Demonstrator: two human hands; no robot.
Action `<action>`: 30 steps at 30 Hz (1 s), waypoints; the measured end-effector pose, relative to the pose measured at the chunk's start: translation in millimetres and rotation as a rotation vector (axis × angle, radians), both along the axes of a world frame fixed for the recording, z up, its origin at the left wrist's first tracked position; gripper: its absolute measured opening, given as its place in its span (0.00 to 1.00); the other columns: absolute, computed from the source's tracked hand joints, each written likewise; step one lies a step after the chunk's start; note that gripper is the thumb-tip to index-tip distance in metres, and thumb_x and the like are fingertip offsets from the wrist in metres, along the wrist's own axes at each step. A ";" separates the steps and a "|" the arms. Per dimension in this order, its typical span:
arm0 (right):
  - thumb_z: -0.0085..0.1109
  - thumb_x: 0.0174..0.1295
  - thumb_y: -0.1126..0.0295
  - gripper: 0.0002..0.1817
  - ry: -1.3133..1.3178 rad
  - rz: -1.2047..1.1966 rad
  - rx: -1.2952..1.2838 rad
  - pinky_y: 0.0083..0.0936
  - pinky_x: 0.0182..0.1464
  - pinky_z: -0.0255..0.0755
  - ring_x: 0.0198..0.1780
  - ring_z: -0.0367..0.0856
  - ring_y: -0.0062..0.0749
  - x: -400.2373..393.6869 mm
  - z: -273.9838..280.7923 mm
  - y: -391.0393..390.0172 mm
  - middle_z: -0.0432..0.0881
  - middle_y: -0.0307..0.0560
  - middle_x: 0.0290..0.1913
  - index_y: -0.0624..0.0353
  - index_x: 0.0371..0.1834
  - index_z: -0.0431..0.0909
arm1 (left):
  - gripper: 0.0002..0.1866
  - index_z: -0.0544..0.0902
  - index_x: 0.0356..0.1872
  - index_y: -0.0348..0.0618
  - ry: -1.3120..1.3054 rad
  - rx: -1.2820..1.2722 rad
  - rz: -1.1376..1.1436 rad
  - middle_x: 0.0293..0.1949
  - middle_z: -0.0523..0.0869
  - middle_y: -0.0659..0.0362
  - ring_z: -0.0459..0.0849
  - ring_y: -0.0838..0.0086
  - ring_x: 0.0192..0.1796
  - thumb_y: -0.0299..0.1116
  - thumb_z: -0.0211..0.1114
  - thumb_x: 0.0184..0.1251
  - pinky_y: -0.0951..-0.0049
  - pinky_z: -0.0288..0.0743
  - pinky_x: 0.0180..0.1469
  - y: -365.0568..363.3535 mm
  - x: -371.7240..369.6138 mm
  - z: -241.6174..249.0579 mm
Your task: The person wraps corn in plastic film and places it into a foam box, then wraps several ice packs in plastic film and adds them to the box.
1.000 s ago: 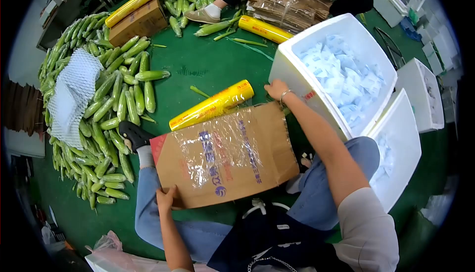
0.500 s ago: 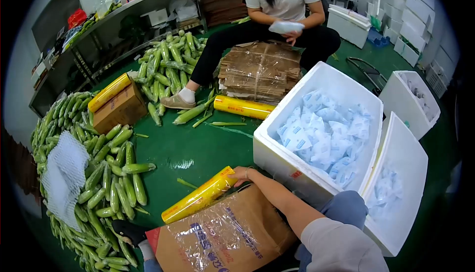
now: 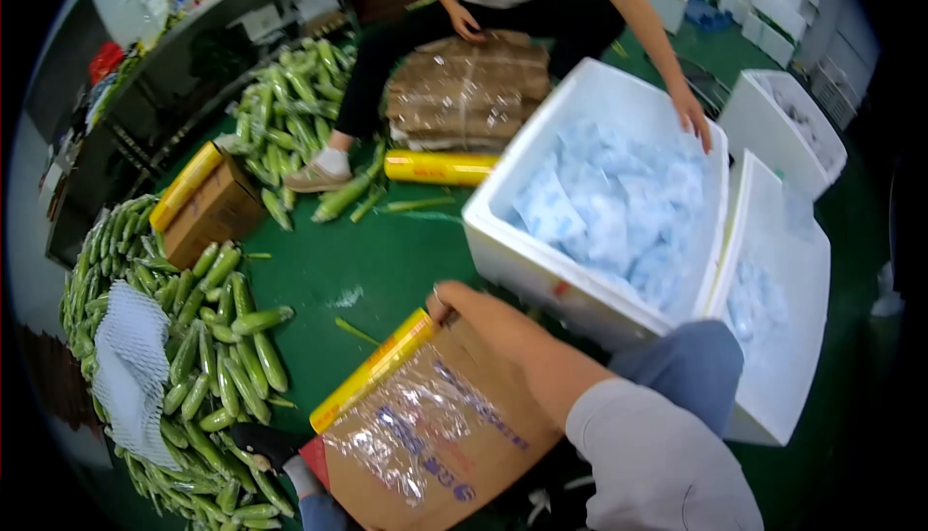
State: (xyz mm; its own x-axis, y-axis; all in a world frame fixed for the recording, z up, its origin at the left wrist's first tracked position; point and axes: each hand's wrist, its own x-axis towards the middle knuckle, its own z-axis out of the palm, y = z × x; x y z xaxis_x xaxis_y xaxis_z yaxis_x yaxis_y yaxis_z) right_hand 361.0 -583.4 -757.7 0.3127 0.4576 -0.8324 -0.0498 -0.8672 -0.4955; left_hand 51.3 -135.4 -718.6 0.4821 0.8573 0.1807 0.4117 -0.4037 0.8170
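My right hand (image 3: 452, 301) is at the upper end of a yellow roll of plastic film (image 3: 372, 372), its fingers curled down over that end. The fingertips are partly hidden. This roll lies along the far edge of a brown cardboard box (image 3: 483, 425) with printed letters and shiny clear film on its top. The box's upper corner is right beneath my hand. My left hand is out of view. To the right stands a white foam box (image 3: 590, 291) filled with white and blue ice packs (image 3: 619, 207).
Wrapped green corn cobs (image 3: 217, 367) are heaped at left, partly under white foam netting (image 3: 130, 367). A co-worker sits behind stacked flattened cardboard (image 3: 469, 96), one hand (image 3: 691, 120) inside the foam box. Another yellow roll (image 3: 440, 167) lies by the stack. A foam lid (image 3: 788, 328) holds more packs.
The view has shifted, so most things sit higher and further left. The co-worker held a white packet before; now one hand reaches into the foam box. My right hand stays at the roll's end.
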 end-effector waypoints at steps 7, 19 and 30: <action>0.51 0.53 0.67 0.16 -0.918 -0.173 0.161 0.39 0.48 0.76 0.45 0.82 0.51 -90.4 172.7 -86.2 0.83 0.60 0.41 0.65 0.39 0.81 | 0.44 0.74 0.48 0.14 0.584 -0.406 -0.120 0.43 0.82 0.35 0.83 0.51 0.45 0.62 0.54 0.65 0.63 0.78 0.44 -63.9 -197.8 0.1; 0.64 0.37 0.30 0.48 -0.713 -0.985 -0.447 0.38 0.50 0.71 0.45 0.78 0.46 -134.5 95.6 -366.8 0.78 0.66 0.43 0.71 0.44 0.78 | 0.22 0.74 0.51 0.28 0.295 0.125 -0.654 0.46 0.79 0.41 0.78 0.50 0.51 0.26 0.62 0.54 0.58 0.70 0.56 -216.2 -152.9 123.7; 0.65 0.50 0.55 0.35 -0.299 -1.421 0.835 0.31 0.56 0.69 0.51 0.77 0.37 -187.9 212.1 -374.0 0.78 0.50 0.54 0.62 0.60 0.71 | 0.28 0.72 0.53 0.34 0.533 0.112 -0.530 0.47 0.77 0.43 0.79 0.53 0.47 0.41 0.68 0.55 0.57 0.75 0.48 -184.7 -144.4 144.2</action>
State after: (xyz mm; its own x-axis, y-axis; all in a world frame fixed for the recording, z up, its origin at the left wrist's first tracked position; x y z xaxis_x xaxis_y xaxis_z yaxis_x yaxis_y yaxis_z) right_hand 173.0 -957.4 -545.6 0.9307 -0.0530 -0.3620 -0.3357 0.2695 -0.9026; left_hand -93.1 -320.1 -574.4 0.8707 0.4771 -0.1197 0.4672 -0.7259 0.5048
